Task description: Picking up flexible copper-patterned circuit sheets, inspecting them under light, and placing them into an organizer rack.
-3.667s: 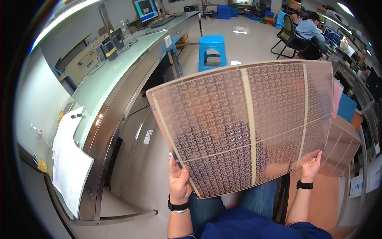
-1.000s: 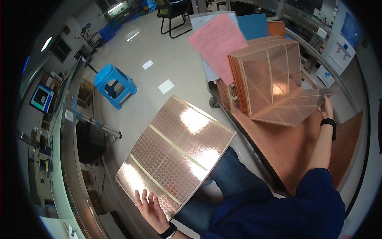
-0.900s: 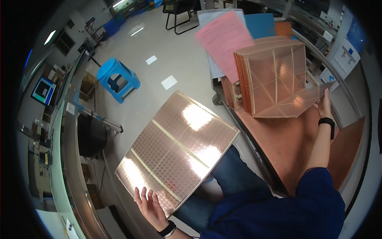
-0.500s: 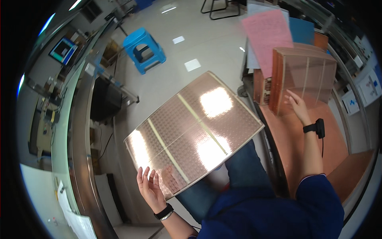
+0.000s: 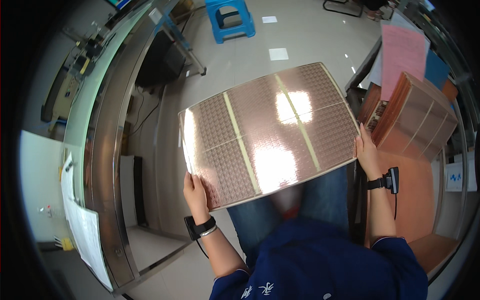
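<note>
A large, shiny copper circuit board panel (image 5: 267,135) lies tilted above my thighs, its fine pattern crossed by pale yellow-green strips. My left hand (image 5: 196,197) is closed on its left edge near the lower corner. At the opposite edge, my right hand (image 5: 366,147) grips the panel by its lower right side. Part of each hand's fingers is hidden beneath the board. Just beyond my right hand stands a stack of similar copper panels (image 5: 425,120), leaning on edge.
The stack rests on a cart with an orange-brown board surface (image 5: 407,187). Pink paper (image 5: 402,55) leans behind it. Along the left runs a steel-edged workbench (image 5: 107,165) with papers (image 5: 85,232) hanging over its side. A blue plastic stool (image 5: 231,22) stands ahead on the tiled floor.
My right hand has come from beside the stack to the panel's right edge. My left hand, open before, now holds the left edge. The panel has turned more level and the view has shifted.
</note>
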A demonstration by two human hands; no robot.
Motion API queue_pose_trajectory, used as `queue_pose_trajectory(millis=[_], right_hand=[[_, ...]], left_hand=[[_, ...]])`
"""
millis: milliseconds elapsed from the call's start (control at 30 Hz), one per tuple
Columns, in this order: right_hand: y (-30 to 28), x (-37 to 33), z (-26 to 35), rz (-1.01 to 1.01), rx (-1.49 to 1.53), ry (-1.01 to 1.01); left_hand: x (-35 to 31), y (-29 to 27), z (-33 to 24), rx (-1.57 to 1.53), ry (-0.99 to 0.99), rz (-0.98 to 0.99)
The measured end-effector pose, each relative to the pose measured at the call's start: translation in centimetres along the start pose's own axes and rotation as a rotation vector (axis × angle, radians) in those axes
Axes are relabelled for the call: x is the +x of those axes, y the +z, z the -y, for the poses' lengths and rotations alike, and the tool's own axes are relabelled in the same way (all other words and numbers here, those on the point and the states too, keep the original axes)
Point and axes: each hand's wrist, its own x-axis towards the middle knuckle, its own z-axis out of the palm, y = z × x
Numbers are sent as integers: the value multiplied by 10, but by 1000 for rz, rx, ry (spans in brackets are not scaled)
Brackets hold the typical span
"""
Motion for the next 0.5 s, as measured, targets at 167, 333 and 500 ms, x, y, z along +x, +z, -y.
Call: queue_pose_trajectory(millis=[167, 333, 500], right_hand=[[-1, -1, 19, 26, 238, 65], [-1, -1, 9, 94, 271, 135], [3, -1, -3, 130, 241, 132]], left_hand=[[5, -10, 7, 157, 78, -49], [-1, -10, 0, 85, 145, -111], [-3, -19, -9, -71, 64, 18]])
